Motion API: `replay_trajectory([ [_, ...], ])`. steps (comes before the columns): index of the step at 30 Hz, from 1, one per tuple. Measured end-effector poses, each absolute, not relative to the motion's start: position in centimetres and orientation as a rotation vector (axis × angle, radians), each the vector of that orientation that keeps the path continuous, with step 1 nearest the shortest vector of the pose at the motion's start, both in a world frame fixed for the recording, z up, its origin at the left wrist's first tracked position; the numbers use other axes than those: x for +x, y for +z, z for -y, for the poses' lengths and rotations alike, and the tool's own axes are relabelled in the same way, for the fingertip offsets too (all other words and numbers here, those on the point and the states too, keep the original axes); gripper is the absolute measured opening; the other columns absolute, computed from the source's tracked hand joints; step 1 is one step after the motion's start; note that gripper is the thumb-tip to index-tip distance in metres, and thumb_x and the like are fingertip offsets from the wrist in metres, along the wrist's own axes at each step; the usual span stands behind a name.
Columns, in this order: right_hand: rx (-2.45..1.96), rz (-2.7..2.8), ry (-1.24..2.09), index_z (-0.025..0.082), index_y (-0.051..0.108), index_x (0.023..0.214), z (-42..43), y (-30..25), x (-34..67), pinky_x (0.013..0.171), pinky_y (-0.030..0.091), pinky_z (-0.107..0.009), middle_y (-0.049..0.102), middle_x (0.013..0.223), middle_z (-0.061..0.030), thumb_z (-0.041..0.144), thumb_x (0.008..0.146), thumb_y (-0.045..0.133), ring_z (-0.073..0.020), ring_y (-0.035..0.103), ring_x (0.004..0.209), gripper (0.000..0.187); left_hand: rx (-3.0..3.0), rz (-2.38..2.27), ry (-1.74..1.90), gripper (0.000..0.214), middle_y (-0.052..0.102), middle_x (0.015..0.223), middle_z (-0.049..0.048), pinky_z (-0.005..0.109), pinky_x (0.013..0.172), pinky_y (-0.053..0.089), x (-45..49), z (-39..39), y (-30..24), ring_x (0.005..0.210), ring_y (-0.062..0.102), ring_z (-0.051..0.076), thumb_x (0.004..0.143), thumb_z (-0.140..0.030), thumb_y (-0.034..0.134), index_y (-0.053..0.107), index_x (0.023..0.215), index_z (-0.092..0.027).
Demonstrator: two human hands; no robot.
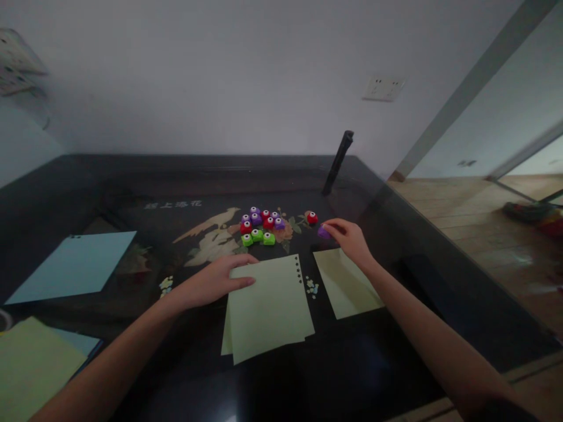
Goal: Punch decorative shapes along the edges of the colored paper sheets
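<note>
My left hand (222,278) grips the left edge of a pale green sheet of paper (270,305), which overlaps another sheet. Star-shaped holes run down the upper right edge of that sheet. Between the thumb and fingers of my right hand (349,237) is a purple craft punch (324,232), just above the table. A red craft punch (312,217) stands close by on its left. Further left sit several red and purple punches (255,219) in a cluster, with green punches (257,235) in front. Small paper cut-outs (312,287) lie beside the held sheet.
A pale yellow sheet (347,287) lies under my right forearm. At left are a blue sheet (79,264) and stacked papers (39,357); more cut-outs (166,285) lie near my left wrist. A black post (338,163) rises at the back of the dark table (197,176), against the wall.
</note>
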State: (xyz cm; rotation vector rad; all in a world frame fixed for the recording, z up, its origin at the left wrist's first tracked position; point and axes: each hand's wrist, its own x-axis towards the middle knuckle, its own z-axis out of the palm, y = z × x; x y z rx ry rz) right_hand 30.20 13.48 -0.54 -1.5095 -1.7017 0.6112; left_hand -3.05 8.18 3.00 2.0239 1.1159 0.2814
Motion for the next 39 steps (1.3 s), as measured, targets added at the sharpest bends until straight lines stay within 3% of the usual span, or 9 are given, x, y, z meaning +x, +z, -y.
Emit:
replay_trajectory([
  [9, -1.506, 1.831, 0.454, 0.019, 0.07, 0.083, -17.4, -2.8, 30.0, 0.08, 0.045, -0.035, 0.072, 0.091, -0.0087, 0.034, 0.079, 0.06, -0.0236, 0.063, 0.084, 0.019, 2.04, -1.098, 0.288, 0.036, 0.065, 0.118, 0.0053, 0.04, 0.095, 0.043, -3.0, -7.9, 3.3, 0.107, 0.06, 0.025, 0.084, -0.044, 0.055, 0.058, 0.114, -0.023],
  [18, -1.577, 1.8, 0.428, 0.016, 0.064, 0.088, -18.1, -3.9, 30.9, 0.066, 0.045, -0.032, 0.069, 0.083, -0.0079, 0.038, 0.073, 0.068, -0.019, 0.06, 0.068, 0.027, 2.045, -1.091, 0.288, 0.037, 0.064, 0.121, 0.0054, 0.044, 0.099, 0.041, -3.0, -7.9, 3.1, 0.111, 0.057, 0.028, 0.084, -0.044, 0.056, 0.058, 0.116, -0.025],
  [25, -1.53, 1.922, 0.439, 0.017, 0.064, 0.085, -19.3, -4.0, 31.8, 0.069, 0.044, -0.032, 0.063, 0.09, -0.0063, 0.024, 0.063, 0.075, -0.017, 0.058, 0.068, 0.026, 2.041, -1.084, 0.293, 0.036, 0.063, 0.121, 0.0055, 0.041, 0.099, 0.041, -2.9, -7.9, 2.9, 0.111, 0.057, 0.026, 0.085, -0.043, 0.057, 0.058, 0.115, -0.024],
  [30, -1.461, 2.014, 0.494, 0.016, 0.062, 0.107, -20.3, -3.5, 31.8, 0.071, 0.045, -0.033, 0.066, 0.091, -0.0065, 0.023, 0.065, 0.074, -0.019, 0.059, 0.073, 0.044, 2.036, -1.092, 0.286, 0.036, 0.063, 0.12, 0.0059, 0.039, 0.099, 0.041, -2.9, -7.9, 3.0, 0.111, 0.058, 0.025, 0.084, -0.04, 0.057, 0.058, 0.115, -0.023],
  [33, -1.387, 2.094, 0.551, 0.017, 0.056, 0.121, -20.7, -3.3, 31.8, 0.075, 0.046, -0.032, 0.066, 0.107, -0.0086, 0.021, 0.066, 0.074, -0.0184, 0.06, 0.078, 0.058, 2.045, -1.102, 0.284, 0.036, 0.063, 0.121, 0.0055, 0.039, 0.099, 0.042, -2.9, -7.9, 3.2, 0.112, 0.058, 0.025, 0.084, -0.041, 0.057, 0.058, 0.115, -0.023],
  [39, -1.279, 2.23, 0.59, 0.019, 0.056, 0.127, -21.8, -3.2, 31.9, 0.078, 0.046, -0.032, 0.064, 0.118, -0.0085, 0.022, 0.07, 0.071, -0.0184, 0.059, 0.082, 0.059, 2.045, -1.102, 0.281, 0.036, 0.063, 0.121, 0.0052, 0.04, 0.099, 0.042, -2.9, -7.9, 3.0, 0.112, 0.058, 0.026, 0.084, -0.042, 0.058, 0.058, 0.115, -0.024],
])
